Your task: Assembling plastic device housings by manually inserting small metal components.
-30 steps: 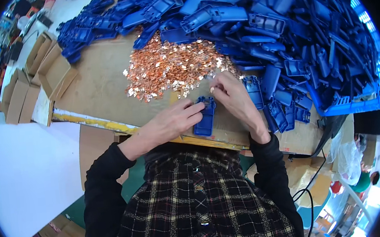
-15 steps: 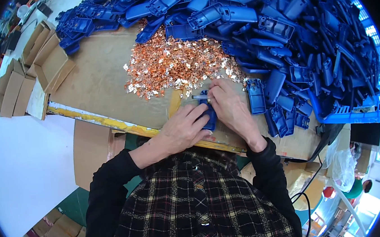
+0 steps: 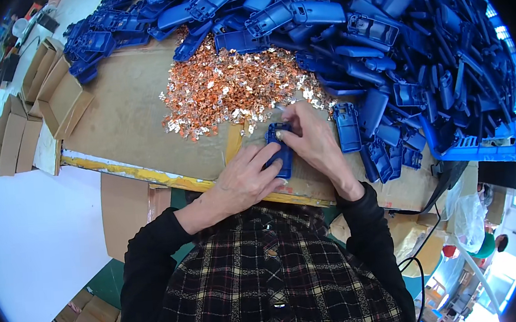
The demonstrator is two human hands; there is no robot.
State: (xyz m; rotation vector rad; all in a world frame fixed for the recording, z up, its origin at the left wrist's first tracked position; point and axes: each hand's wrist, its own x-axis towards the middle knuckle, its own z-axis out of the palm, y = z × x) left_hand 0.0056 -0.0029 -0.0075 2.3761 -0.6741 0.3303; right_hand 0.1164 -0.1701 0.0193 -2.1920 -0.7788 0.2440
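Note:
A blue plastic housing (image 3: 281,164) lies on the cardboard-covered table just in front of me. My left hand (image 3: 248,178) is closed around its left side and lower end. Over the upper end bends my right hand (image 3: 312,136), its thumb at the housing's opening. Between its curled fingers is a slim, pale rod-like tool (image 3: 280,107), mostly hidden, so its kind is unclear. A small metal piece seems to sit by the thumb tip. Beyond both hands spreads a heap of small copper-coloured metal pieces (image 3: 233,92). Another blue housing (image 3: 347,127) rests to the right of my right hand.
A large pile of blue housings (image 3: 376,34) covers the table's far and right side, backed by a blue plastic crate (image 3: 484,154). Open cardboard boxes (image 3: 60,108) stand at the left. Yellow tape (image 3: 148,172) runs along the near table edge. A black cable (image 3: 422,251) hangs at right.
The slim tool has swung from lying across the housing to pointing away beyond it. My right thumb has come down onto the housing's upper end. The left hand keeps its hold.

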